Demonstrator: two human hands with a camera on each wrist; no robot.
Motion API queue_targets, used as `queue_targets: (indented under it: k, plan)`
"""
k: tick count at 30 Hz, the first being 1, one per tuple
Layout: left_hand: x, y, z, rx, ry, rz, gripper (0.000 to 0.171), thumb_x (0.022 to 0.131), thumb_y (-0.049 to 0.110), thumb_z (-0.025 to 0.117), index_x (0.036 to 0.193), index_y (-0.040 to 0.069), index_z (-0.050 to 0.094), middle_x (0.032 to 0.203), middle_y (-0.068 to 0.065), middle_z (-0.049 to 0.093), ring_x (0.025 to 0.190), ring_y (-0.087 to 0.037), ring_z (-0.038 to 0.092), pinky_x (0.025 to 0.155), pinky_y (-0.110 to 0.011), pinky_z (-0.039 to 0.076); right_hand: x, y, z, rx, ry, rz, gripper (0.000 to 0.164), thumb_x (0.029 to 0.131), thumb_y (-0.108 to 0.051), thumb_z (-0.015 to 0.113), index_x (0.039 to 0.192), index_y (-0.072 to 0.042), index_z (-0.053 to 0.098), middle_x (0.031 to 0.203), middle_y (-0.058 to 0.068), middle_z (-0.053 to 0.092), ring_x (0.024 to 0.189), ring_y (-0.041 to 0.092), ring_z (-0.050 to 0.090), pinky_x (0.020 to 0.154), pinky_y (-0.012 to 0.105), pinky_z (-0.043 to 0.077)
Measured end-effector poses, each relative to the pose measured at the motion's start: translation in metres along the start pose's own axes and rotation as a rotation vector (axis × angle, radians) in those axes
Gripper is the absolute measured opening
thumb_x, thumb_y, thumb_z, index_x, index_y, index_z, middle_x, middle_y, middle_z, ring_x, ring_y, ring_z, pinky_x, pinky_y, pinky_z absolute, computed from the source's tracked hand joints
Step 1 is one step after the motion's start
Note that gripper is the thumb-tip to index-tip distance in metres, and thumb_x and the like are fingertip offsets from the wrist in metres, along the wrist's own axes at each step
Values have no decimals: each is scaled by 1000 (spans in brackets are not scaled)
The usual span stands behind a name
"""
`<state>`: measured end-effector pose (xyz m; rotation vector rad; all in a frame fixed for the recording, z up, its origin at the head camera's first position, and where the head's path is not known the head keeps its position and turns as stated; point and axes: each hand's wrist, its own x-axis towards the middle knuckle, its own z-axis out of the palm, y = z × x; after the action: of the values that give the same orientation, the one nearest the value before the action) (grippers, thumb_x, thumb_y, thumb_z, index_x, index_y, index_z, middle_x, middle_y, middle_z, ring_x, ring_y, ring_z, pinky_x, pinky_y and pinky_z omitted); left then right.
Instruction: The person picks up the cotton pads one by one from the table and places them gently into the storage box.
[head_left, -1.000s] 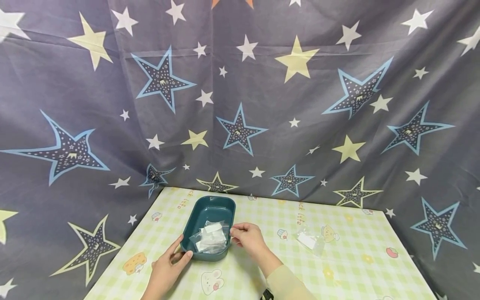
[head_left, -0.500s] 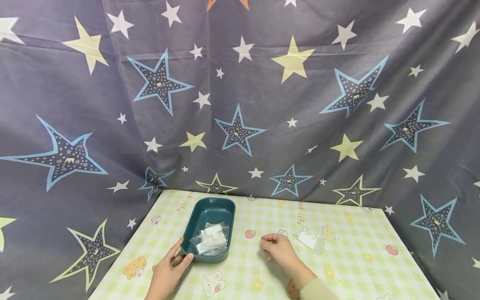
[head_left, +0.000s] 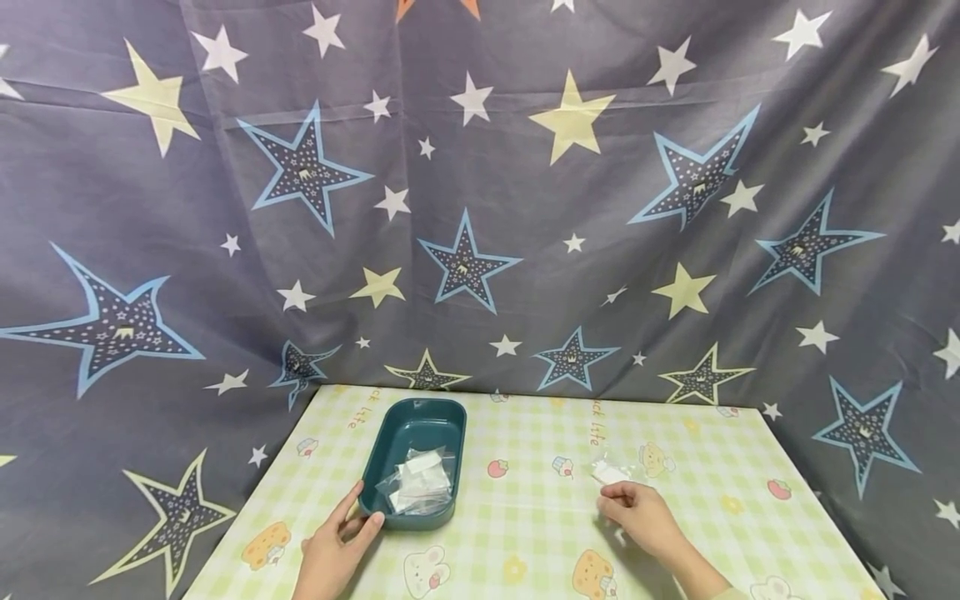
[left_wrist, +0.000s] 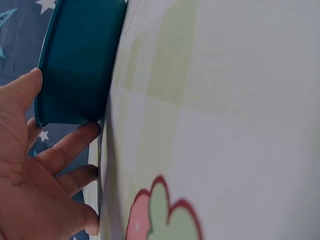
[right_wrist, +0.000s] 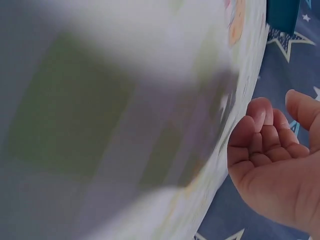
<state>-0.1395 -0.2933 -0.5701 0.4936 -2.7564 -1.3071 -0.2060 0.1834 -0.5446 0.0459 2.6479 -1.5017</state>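
A dark teal rectangular box [head_left: 410, 522] sits on the table, left of the middle in the head view. Inside its near half lies a pile of small clear plastic bags [head_left: 422, 483] with white pieces in them. My left hand [head_left: 337, 546] holds the box's near left corner; in the left wrist view the thumb touches the rim and a finger reaches its lower edge. My right hand [head_left: 637, 517] hovers at a single clear bag [head_left: 609, 472] with a white piece, partly covering it. In the right wrist view its fingers are loosely bent, thumb apart, with nothing between them.
The table has a green-and-white checked cloth [head_left: 517, 533] with printed cartoon figures. A dark curtain with stars [head_left: 480, 167] hangs behind the table and along its sides.
My right hand has moved away from the box's right side, across the table to the single bag on the right. My left hand stays at the box's corner.
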Motion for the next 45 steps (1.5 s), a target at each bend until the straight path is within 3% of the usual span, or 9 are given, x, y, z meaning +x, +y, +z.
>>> queue_targets:
  k: [7,12,19,24,26,29,33,45]
  plan:
    - [0,-1,1,-8,5,0,88,96,70,67,167,26,41,124,-17,79,135,-51,62,110,-92,12,-1,12,-24,-201,32,-95,25,99,-18,76,118,-2,76,90,-4,76,81,8,69,70,21,55]
    - [0,-1,0,-10,6,1,87,96,69,68,167,27,41,123,-17,80,134,-50,63,110,-92,11,3,15,-33,-327,60,-161,27,98,-18,77,119,-2,76,91,-5,76,82,9,69,71,23,57]
    - [-2,0,2,-7,20,10,85,97,67,69,167,26,42,123,-18,79,137,-52,60,111,-93,11,12,16,-45,-432,61,-169,38,96,-20,79,129,-2,73,113,11,79,87,16,74,73,37,60]
    - [-4,0,2,-6,24,12,85,97,65,69,166,25,42,123,-19,79,139,-53,58,111,-93,11,21,19,-52,-487,38,-170,53,96,-23,80,141,-1,66,134,24,71,89,18,73,74,42,61]
    - [-4,0,2,-1,25,13,85,97,66,69,166,24,42,123,-18,79,140,-53,58,111,-92,12,24,19,-54,-505,26,-179,59,95,-25,81,145,0,62,140,28,67,91,22,73,76,46,62]
    - [-4,1,0,-1,25,14,85,97,66,69,166,25,42,123,-18,79,140,-53,57,111,-91,13,29,19,-55,-535,12,-191,65,94,-27,82,149,-1,59,148,31,60,109,41,73,92,58,61]
    - [-3,1,-1,-2,25,15,86,96,66,70,166,25,42,123,-17,79,141,-53,55,112,-91,13,35,20,-54,-571,-1,-196,70,93,-31,82,151,0,57,155,33,53,138,57,54,109,72,48]
    - [-3,-2,-1,-10,28,22,85,96,66,70,167,27,42,124,-15,80,139,-50,59,114,-79,22,51,29,-47,-589,-42,-155,77,91,-34,84,152,1,54,155,37,49,143,61,47,111,75,45]
